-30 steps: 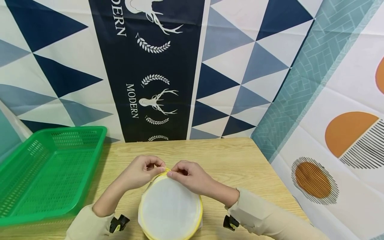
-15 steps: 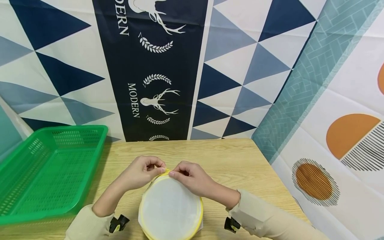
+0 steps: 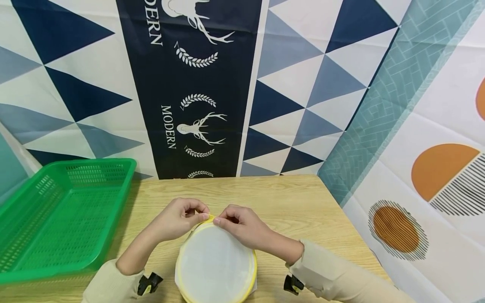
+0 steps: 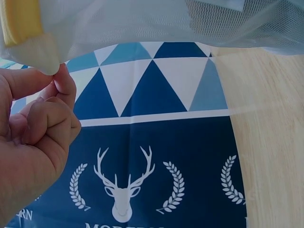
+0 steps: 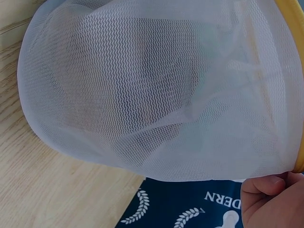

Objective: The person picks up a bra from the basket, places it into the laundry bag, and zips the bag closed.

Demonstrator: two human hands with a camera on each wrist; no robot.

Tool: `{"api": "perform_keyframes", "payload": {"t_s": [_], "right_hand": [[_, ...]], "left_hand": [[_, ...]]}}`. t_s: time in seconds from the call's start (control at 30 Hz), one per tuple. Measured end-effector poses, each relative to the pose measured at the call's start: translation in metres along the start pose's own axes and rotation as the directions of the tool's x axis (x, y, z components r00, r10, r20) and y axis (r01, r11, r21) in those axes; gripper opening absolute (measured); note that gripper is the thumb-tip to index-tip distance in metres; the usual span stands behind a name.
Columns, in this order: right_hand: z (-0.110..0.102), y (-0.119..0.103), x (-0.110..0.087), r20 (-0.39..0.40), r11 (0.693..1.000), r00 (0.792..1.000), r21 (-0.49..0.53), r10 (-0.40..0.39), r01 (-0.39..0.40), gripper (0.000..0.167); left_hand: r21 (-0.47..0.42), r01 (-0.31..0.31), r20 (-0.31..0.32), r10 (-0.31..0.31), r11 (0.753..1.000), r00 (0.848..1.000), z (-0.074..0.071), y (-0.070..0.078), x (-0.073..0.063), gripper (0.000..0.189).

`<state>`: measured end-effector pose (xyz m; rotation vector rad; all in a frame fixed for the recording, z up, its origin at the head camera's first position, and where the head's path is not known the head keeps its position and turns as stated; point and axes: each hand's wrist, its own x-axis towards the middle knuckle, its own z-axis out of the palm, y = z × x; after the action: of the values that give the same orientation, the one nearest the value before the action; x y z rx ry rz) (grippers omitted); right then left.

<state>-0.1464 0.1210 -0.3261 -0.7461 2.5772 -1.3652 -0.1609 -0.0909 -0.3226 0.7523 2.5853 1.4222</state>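
A white mesh laundry bag with yellow trim stands on the table before me, its round face turned up. At the far side of its yellow rim, my left hand pinches the edge between thumb and forefinger. In the left wrist view that hand grips a small white fabric piece beside the yellow band. Close beside it my right hand pinches the same rim. The right wrist view shows the mesh side and the right hand at the yellow trim, its fingertips partly hidden.
A green plastic basket stands at the left of the wooden table. Patterned cloth hangs behind the table's far edge, and more hangs along the right side. Black wrist cameras sit at both sleeves.
Both hands stay at the far rim, pinching it. A thin yellow strand now shows between the fingertips; the bag has barely shifted.
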Motion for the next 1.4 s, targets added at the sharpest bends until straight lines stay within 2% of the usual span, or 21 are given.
{"api": "perform_keyframes", "payload": {"t_s": [0.53,1.4], "right_hand": [[-0.0008,-0.0009,-0.0033,-0.012,1.000,1.000,-0.011,-0.016,0.016,0.021],[-0.0004,0.0013,-0.0055,-0.019,1.000,1.000,0.008,-0.010,0.010,0.022]], "left_hand": [[0.024,0.019,0.007,-0.019,1.000,1.000,0.0000,-0.0057,-0.0017,0.010],[0.007,0.016,0.016,-0.016,1.000,1.000,-0.0023,-0.0087,-0.0036,0.011]]}}
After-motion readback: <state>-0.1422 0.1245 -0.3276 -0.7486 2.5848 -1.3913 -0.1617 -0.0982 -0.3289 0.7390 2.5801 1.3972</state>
